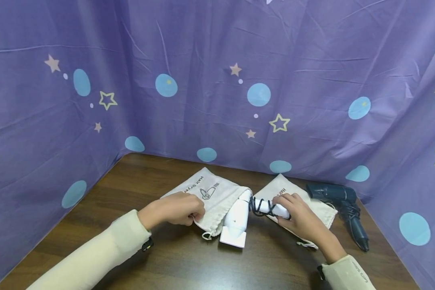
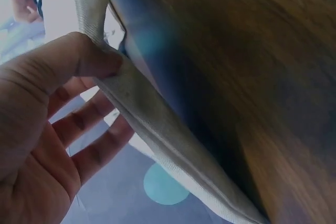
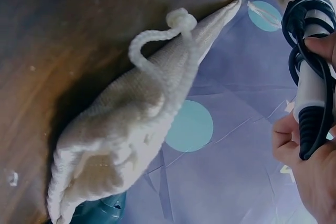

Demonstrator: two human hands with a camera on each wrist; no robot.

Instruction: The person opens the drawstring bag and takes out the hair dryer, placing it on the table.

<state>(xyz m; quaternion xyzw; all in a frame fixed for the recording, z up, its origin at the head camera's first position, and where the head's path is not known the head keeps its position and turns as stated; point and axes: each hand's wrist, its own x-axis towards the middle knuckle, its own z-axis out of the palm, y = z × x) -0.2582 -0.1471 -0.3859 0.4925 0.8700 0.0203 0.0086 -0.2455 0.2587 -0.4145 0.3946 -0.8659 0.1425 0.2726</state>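
Observation:
My left hand (image 1: 185, 208) pinches the edge of a cream drawstring bag (image 1: 221, 201) printed "Hair Dryer"; the left wrist view shows the thumb on one side of the cloth (image 2: 152, 114) and fingers behind it. A white hair dryer (image 1: 236, 217) lies at the bag's mouth, its flat nozzle towards me and outside the cloth. My right hand (image 1: 299, 215) grips its handle (image 3: 313, 85), which has a black cord (image 3: 320, 56) wound round it. Beneath that hand lies a second cream bag (image 3: 126, 124), with a knotted white drawstring (image 3: 181, 22).
A dark teal hair dryer (image 1: 335, 194) with its cord wrapped round the handle lies at the right end of the brown wooden table (image 1: 130, 177). Purple curtains (image 1: 210, 117) with stars and blue dots hang behind and along both sides.

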